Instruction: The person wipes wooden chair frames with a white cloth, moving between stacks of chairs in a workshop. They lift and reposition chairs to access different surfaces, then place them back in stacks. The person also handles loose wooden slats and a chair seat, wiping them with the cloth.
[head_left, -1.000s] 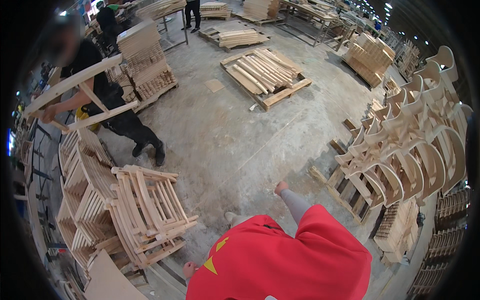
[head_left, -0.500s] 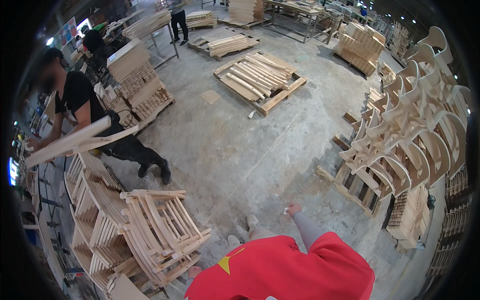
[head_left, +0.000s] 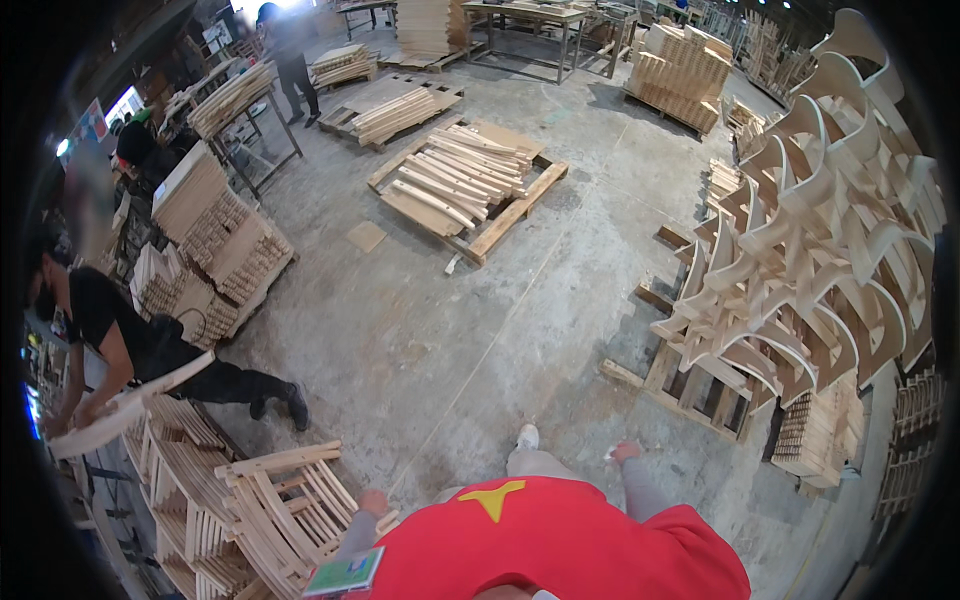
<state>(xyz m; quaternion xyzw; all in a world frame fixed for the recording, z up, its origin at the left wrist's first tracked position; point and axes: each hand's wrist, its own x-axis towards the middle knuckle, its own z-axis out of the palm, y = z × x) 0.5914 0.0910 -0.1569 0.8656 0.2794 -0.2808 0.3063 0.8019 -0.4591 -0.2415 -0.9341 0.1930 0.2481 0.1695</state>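
Observation:
My left hand (head_left: 373, 502) hangs low beside the stacked wooden chair frames (head_left: 290, 510), near their right edge. Too small to make out, its fingers could be loose or curled. Out to the right, over the concrete floor, my right hand (head_left: 628, 452) is closed, with a small white thing (head_left: 609, 454) showing at its fingertips. What that white thing is cannot be told. Between the hands, one shoe (head_left: 528, 437) of mine is in front of my red top.
At left, a person in black (head_left: 130, 340) leans over a pale wooden piece (head_left: 130, 408). Curved plywood shells (head_left: 800, 270) stand piled on a pallet (head_left: 690, 385) at right. Ahead, wooden slats (head_left: 460, 175) lie on another pallet (head_left: 520, 215). Another person (head_left: 290, 65) stands at the far left.
My view has shifted as I walk, and the slat pallet sits further left. My left hand has come into clearer view. The person in black has lowered the wooden piece.

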